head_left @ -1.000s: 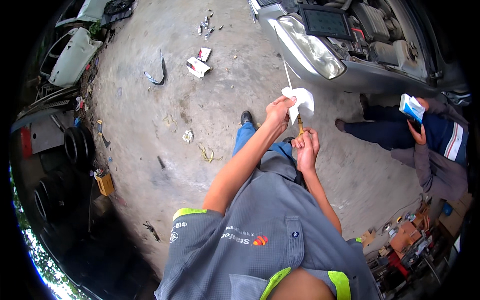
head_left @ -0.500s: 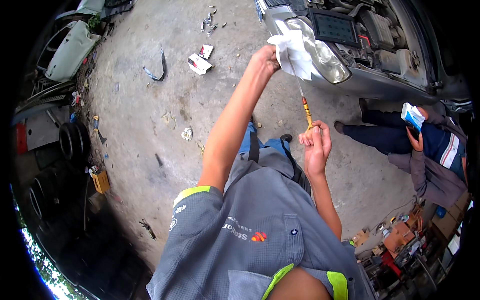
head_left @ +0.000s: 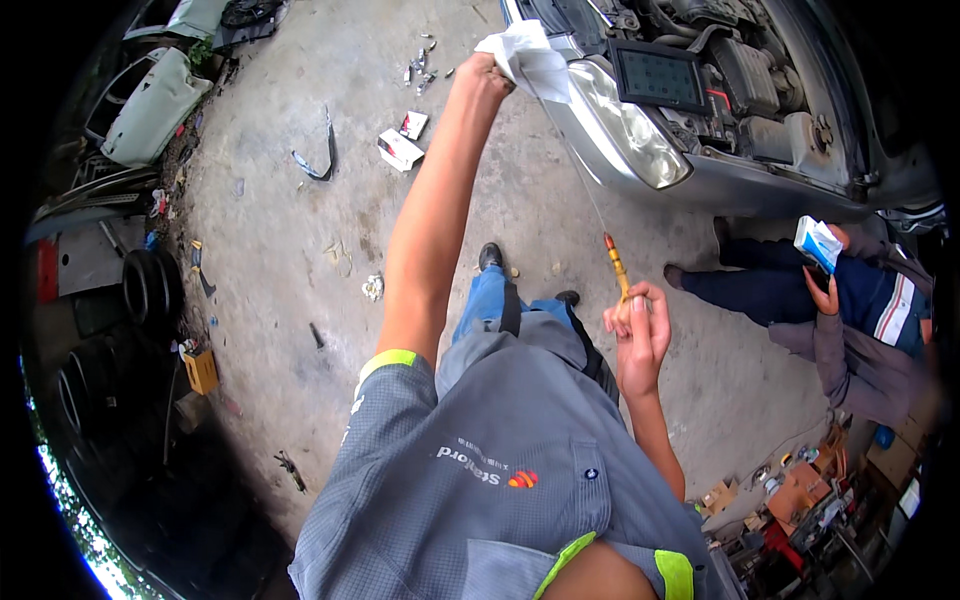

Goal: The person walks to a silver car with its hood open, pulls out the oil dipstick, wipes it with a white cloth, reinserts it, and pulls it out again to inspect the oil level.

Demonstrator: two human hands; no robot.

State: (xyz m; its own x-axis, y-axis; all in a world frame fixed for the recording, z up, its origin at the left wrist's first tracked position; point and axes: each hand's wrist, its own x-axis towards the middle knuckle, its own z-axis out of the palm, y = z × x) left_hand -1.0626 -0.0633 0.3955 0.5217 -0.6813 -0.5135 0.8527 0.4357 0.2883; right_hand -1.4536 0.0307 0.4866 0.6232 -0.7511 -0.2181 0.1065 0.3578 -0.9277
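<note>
In my right hand (head_left: 642,335) is the yellow looped end of an engine-oil dipstick (head_left: 616,262), pinched between the fingers. Its thin metal blade runs up and left from the reddish-yellow grip. At the far end my left hand (head_left: 487,76) is closed on a white tissue (head_left: 530,60), wrapped about the blade. The blade's tip is hidden by the tissue. Both hands are in the air in front of a silver car (head_left: 640,185), left of its headlight (head_left: 630,125).
A tablet (head_left: 658,76) lies over the open engine bay. At right, another person (head_left: 850,300) holds a tissue pack (head_left: 817,244) and a dark device. Small boxes (head_left: 399,149) and debris lie on the concrete floor (head_left: 270,260). Tyres (head_left: 155,290) and a car door (head_left: 155,105) stand left.
My left hand has slid the tissue up and left along the dipstick, away from the handle, baring more blade. My right hand has shifted slightly lower and keeps its hold.
</note>
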